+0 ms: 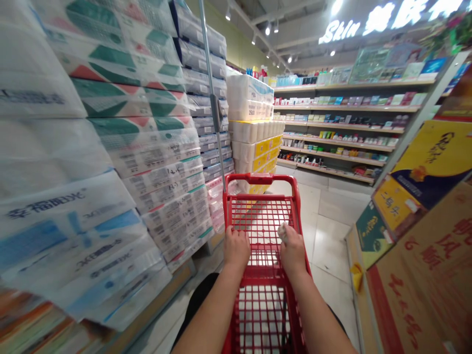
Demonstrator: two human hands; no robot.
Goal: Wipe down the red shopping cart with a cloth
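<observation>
A red plastic shopping cart (pixel 261 179) with a grid-walled basket stands directly in front of me. My left hand (pixel 236 249) is closed over the left side of the cart, its fingers curled around the red frame. On the opposite side, my right hand (pixel 293 251) is closed too, resting against the cart's right edge. A small crumpled whitish wad (pixel 282 231), perhaps tissue, pokes out between its thumb and fingers. Through the grid I see pale floor and no goods in the upper basket. A thin metal pole (pixel 208 54) rises beside the cart's left far corner.
Tall stacks of wrapped tissue packs (pixel 162 162) line the left, with more paper rolls (pixel 254 132) ahead. Cardboard cartons (pixel 424 265) and yellow boxes (pixel 435 157) border the right. Cosmetics shelves (pixel 339 108) stand at the back. A tiled aisle floor (pixel 332 248) runs between.
</observation>
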